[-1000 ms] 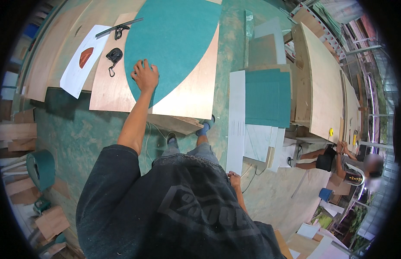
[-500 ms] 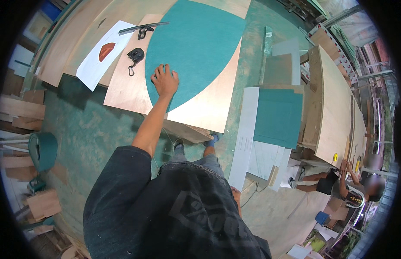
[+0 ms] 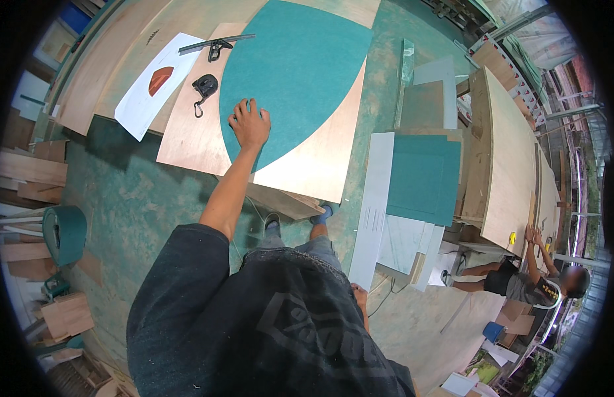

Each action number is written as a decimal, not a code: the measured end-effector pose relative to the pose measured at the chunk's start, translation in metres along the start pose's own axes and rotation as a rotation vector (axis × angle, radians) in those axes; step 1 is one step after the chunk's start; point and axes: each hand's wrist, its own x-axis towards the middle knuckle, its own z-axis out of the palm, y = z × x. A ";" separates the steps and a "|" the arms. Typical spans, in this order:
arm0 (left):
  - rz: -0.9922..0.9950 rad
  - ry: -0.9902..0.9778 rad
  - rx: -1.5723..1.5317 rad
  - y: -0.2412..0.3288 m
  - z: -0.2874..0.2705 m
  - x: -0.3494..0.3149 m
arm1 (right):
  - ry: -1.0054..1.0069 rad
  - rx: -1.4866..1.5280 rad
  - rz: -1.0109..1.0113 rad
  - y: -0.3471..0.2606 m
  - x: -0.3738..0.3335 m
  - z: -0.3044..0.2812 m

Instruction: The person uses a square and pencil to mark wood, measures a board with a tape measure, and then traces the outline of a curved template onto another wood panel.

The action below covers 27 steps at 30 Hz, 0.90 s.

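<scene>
My left hand (image 3: pixel 249 126) rests with its fingers spread and slightly bent on a teal, curved-sided sheet (image 3: pixel 293 73), near its left lower edge. That sheet lies on a pale plywood panel (image 3: pixel 307 173). Left of the hand sits a black tape measure (image 3: pixel 205 85) with a strap loop. Above it, a combination square (image 3: pixel 217 45) lies across a white paper (image 3: pixel 145 89) with a brown-red picture, its blade end reaching the teal sheet. My right hand (image 3: pixel 359 295) is low at my side by the lower end of a long white board (image 3: pixel 371 225); my body hides most of its fingers.
Teal and white panels (image 3: pixel 422 178) lie to the right, beside a large plywood-topped bench (image 3: pixel 508 159). A co-worker (image 3: pixel 525 274) stands there, hands on the wood near a yellow tape measure (image 3: pixel 512 238). A rolled teal sheet (image 3: pixel 65 235) and board offcuts (image 3: pixel 36 165) are at left.
The view has shifted very slightly. My left hand stays on the teal sheet and my right hand remains low. The co-worker's head and upper body have shifted a little.
</scene>
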 end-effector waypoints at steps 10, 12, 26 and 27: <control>0.023 -0.008 -0.011 0.006 -0.002 0.002 | 0.002 -0.025 0.027 -0.004 -0.006 0.001; 0.018 -0.007 -0.014 0.006 -0.002 0.002 | 0.010 -0.049 0.028 -0.013 -0.009 0.002; 0.041 0.043 0.008 0.007 -0.002 0.002 | 0.005 0.001 -0.030 0.019 0.012 0.009; 0.033 0.044 0.015 0.003 -0.003 0.002 | 0.017 -0.068 -0.053 0.014 0.014 0.010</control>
